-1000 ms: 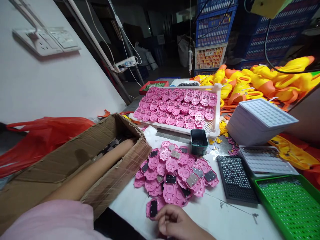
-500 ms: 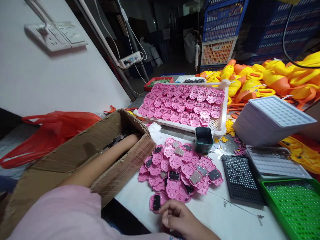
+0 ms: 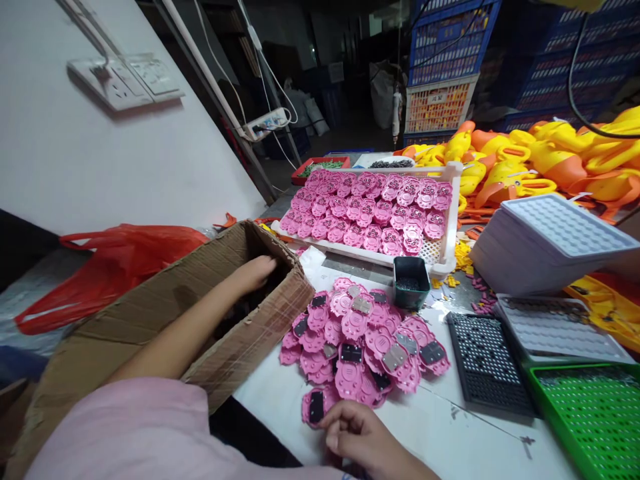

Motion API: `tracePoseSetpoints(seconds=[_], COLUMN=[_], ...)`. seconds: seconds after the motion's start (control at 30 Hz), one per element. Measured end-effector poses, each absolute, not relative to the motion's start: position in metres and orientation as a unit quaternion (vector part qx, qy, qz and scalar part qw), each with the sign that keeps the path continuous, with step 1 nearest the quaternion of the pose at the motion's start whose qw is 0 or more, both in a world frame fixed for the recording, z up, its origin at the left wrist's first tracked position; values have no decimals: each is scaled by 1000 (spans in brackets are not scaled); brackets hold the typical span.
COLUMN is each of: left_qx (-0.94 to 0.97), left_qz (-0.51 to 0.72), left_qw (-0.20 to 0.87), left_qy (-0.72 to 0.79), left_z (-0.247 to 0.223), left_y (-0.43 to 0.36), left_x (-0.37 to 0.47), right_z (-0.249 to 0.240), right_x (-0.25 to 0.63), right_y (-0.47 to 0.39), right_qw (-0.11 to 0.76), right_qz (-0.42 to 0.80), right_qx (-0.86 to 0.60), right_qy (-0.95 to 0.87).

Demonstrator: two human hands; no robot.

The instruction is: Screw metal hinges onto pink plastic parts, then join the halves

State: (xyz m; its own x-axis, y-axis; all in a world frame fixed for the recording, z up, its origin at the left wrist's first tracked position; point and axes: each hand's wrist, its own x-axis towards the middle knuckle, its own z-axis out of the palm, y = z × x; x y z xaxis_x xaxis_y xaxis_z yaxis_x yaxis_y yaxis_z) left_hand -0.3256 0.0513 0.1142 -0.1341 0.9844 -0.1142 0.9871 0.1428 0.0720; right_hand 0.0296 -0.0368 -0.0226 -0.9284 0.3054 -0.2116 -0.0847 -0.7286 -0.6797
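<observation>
The white surface [image 3: 430, 430] bore loose pink casings [image 3: 354, 325]; beyond its far edge, others mostly filled a tray [image 3: 453, 220]; the right hand [image 3: 361, 433] curled beside the front casing [image 3: 317, 405], the left hand [image 3: 256, 272] inside a carton [image 3: 255, 350], both grips unclear

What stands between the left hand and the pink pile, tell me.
The box: its pile-side wall stands between the left hand, which reaches inside, and the pink pile. Nothing visible blocks the right hand from the piece at its fingertips.
</observation>
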Motion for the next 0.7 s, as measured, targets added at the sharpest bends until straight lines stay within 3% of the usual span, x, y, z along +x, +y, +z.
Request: tracePoseSetpoints(seconds=[0.2, 0.43, 0.7], left_qx=[597, 419, 271], left_qz=[123, 389, 642], left_qw=[34, -7, 117], left_qy=[792, 820, 707], left_z=[142, 156, 150], left_y=[43, 30, 27], left_x=[-357, -354, -321], right_z=[-29, -28, -25], right_x=[27, 30, 33], right_y=[-40, -40, -39], right_qw=[92, 83, 82], right_qz=[928, 932, 928], right_qx=[-146, -144, -156], right_qy=[-329, -321, -328])
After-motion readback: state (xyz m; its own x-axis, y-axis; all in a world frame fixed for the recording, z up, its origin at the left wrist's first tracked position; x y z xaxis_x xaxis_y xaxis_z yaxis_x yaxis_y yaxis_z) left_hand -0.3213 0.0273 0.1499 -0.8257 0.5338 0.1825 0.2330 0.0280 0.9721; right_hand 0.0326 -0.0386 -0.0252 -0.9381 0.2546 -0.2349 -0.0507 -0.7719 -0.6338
